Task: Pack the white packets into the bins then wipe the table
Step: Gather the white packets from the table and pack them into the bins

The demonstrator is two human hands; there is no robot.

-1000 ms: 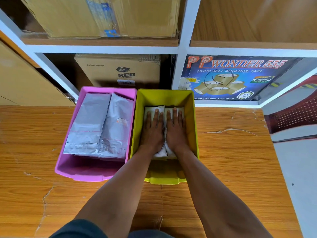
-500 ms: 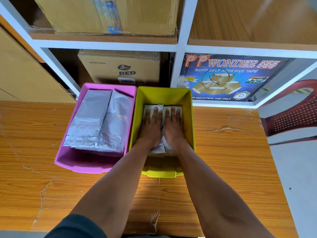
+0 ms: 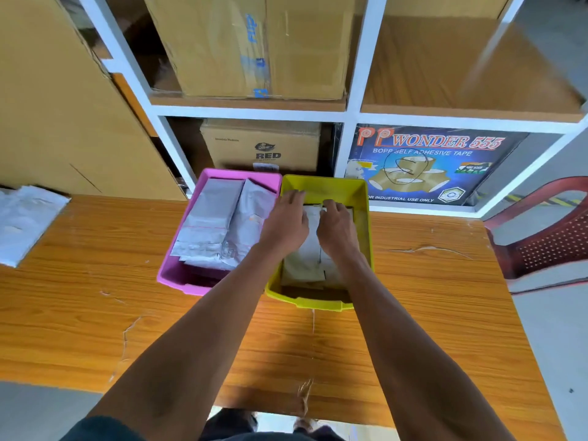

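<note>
A: Table status?
B: The wooden table (image 3: pixel 95 313) carried two bins side by side, walls touching. A pile of white plastic (image 3: pixel 25 224) lay at its far left edge, well apart from the bins.

A: Bin contents?
B: The pink bin (image 3: pixel 171 278) held grey-white packets (image 3: pixel 210 224) lying flat. The yellow bin (image 3: pixel 362 218) held the white packets (image 3: pixel 305 259) stacked on its floor.

A: Hand state, against half a second earlier?
B: Both palms had then been pressed flat on the yellow bin's stack. At this moment the left hand (image 3: pixel 286 221) was raised, fingers loosely bent near the bin's far left corner, holding nothing visible. The right hand (image 3: pixel 337 224) had fingers curled at the stack's far edge; whether they pinched a packet could not be told.

A: Consequence?
B: Pressing-down appeared finished. Judged remaining: the pile at left, then wiping.
</note>
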